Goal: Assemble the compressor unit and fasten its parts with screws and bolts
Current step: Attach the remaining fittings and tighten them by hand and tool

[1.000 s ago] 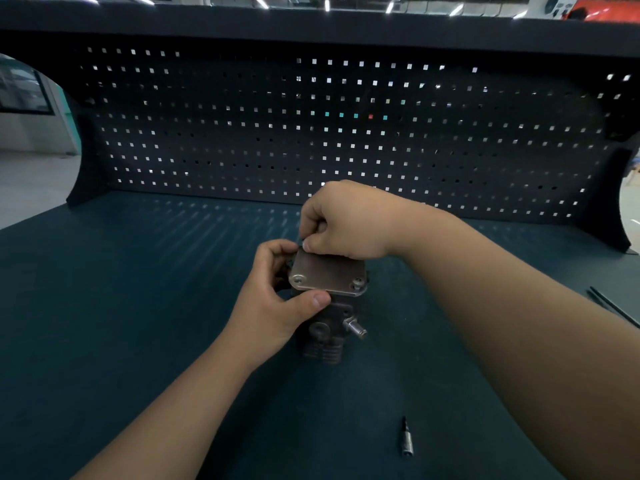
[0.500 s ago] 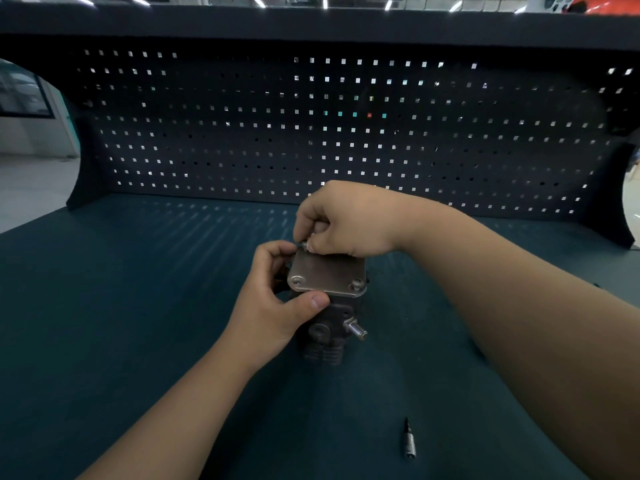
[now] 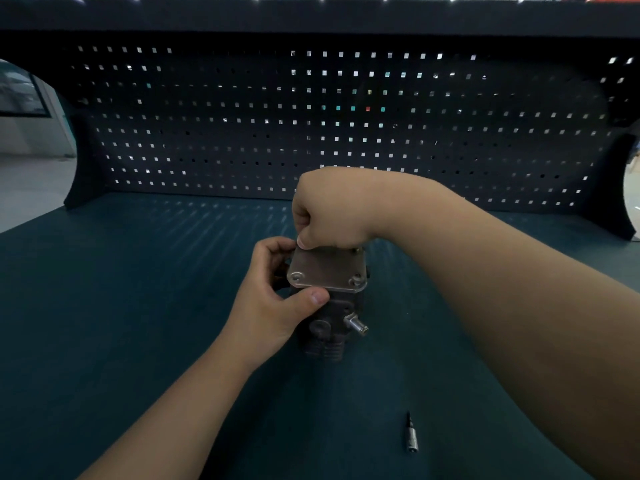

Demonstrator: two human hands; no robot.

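On the dark teal mat (image 3: 138, 323), before a perforated pegboard (image 3: 242, 133), stood the ribbed compressor (image 3: 329, 337), capped by a flat grey plate (image 3: 327, 273). The left hand (image 3: 273, 303) curled its fingers round the body. The right hand (image 3: 329, 209) bunched its fingers at the plate's far corner, hiding whatever they pinched.

Counts at that moment: bare hands were 2, left hand (image 3: 273, 306) and right hand (image 3: 329, 209). Dark finned cast-metal compressor body (image 3: 329, 337): 1. Flat grey metal cover plate (image 3: 329, 271): 1, with 3 corners in view; the fourth was under the right hand. Bolt heads (image 3: 355, 281) on the plate: 2 seen, both on its right side. Ringed hole (image 3: 296, 278) at the near-left corner: 1. Short silver pipe stub (image 3: 356, 325): 1. Small silver-and-black driver bit (image 3: 411, 434): 1. Dark teal bench mat (image 3: 138, 306): 1. Black perforated pegboard (image 3: 207, 133): 1.
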